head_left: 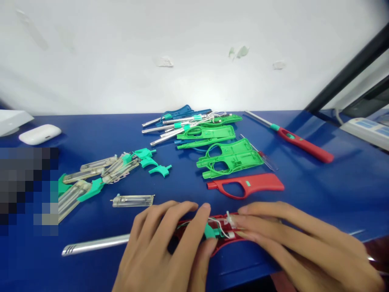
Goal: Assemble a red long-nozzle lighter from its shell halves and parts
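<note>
A red lighter shell half [226, 246] lies at the table's front edge, with white wires, a green trigger [212, 231] and a small white part [230, 220] inside. A silver tube [97, 244] extends left from under my left hand [170, 243]. That hand's fingers are closed around the left part of the shell, thumb by the green trigger. My right hand [285, 235] pinches the small white part at the shell's right section. Above the shell lies another red shell half [261, 183]. A clear fuel tank [133, 200] rests beyond my left hand.
Green shell halves [232, 158] and silver tubes [170, 134] lie at the centre back. Clear tanks and green triggers [91, 188] are piled left. An assembled red lighter [304, 146] lies back right, near a power strip [369, 129]. A white case [40, 134] sits back left.
</note>
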### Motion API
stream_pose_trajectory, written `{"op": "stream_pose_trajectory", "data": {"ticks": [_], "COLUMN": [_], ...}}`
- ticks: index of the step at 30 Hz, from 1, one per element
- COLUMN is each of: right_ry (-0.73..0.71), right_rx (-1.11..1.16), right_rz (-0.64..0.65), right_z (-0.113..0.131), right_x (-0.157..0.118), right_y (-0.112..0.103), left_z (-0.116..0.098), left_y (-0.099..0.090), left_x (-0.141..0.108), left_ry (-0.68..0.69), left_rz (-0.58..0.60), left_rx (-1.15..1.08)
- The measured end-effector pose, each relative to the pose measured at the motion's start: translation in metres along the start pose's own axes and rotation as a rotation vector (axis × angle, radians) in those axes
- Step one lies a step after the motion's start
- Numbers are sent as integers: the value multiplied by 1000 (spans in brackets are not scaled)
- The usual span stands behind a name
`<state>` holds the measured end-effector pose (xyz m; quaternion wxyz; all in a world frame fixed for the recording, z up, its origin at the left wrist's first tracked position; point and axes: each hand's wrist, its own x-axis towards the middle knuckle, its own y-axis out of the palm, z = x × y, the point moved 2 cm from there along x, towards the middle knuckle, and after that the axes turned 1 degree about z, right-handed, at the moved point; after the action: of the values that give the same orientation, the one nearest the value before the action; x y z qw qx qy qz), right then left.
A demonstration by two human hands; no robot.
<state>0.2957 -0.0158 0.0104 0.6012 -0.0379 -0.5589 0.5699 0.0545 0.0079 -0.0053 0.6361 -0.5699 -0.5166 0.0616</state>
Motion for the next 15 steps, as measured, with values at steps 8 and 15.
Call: {"op": "stream_pose_trajectory", "data": {"ticks": [8, 15], "right_ry": [0, 8], "right_rx": [45, 36], "right_rz": [56, 35], "right_z": [5, 5], "right_x": [5, 3], "right_y": [-3, 2], "left_z": [-3, -2], "left_y": [1, 3], "left_x": [30, 30], "left_ry": [38, 36], "left_rz": [34, 43], "left_rx": [-158, -222]}}
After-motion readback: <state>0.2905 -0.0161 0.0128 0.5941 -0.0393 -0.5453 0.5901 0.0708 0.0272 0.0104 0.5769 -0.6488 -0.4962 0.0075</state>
